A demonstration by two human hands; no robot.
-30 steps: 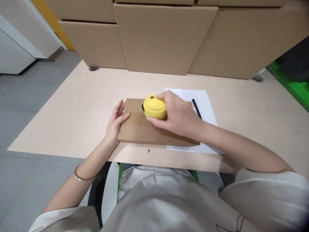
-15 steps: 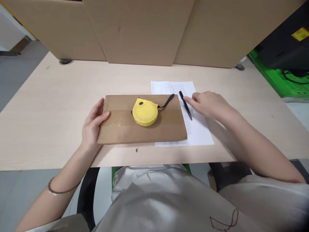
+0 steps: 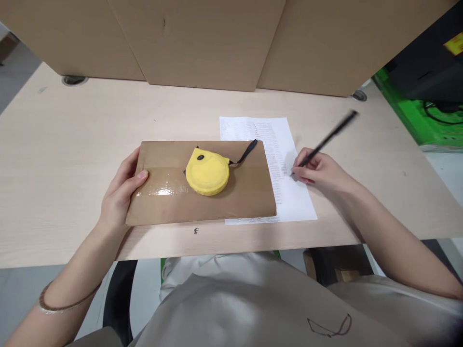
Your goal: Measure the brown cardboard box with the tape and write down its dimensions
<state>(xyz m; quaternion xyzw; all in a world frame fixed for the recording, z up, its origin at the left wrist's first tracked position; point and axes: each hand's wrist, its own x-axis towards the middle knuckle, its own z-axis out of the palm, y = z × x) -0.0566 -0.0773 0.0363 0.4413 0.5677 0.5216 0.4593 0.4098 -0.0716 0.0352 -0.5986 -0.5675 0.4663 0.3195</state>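
Observation:
My left hand [image 3: 123, 190] grips the left end of a flat brown cardboard box [image 3: 162, 207], thumb on top and fingers at its far side and beneath. On the box lies a round yellow pouch [image 3: 208, 174], shaped like a chick, with a black eye and a black wrist strap [image 3: 248, 152]. Part of a printed sheet of paper [image 3: 289, 202] is covered by the box. Over the sheet's right edge, my right hand [image 3: 316, 168] holds a black pen [image 3: 331, 135], its tip pointing down at the paper. Whether the tip touches is unclear.
Tall cardboard panels [image 3: 202, 43] stand along the back of the light wooden desk [image 3: 90, 120]. Round cable holes [image 3: 74, 80] sit near the panels' base. Beyond the right side are a green surface [image 3: 408, 115] and a dark object with a cable. A chair armrest [image 3: 119, 294] lies below the desk's front edge.
My right hand has picked up the pen from the paper and now holds it upright at a slant. The box with the pouch has shifted slightly left in view, still in my left hand.

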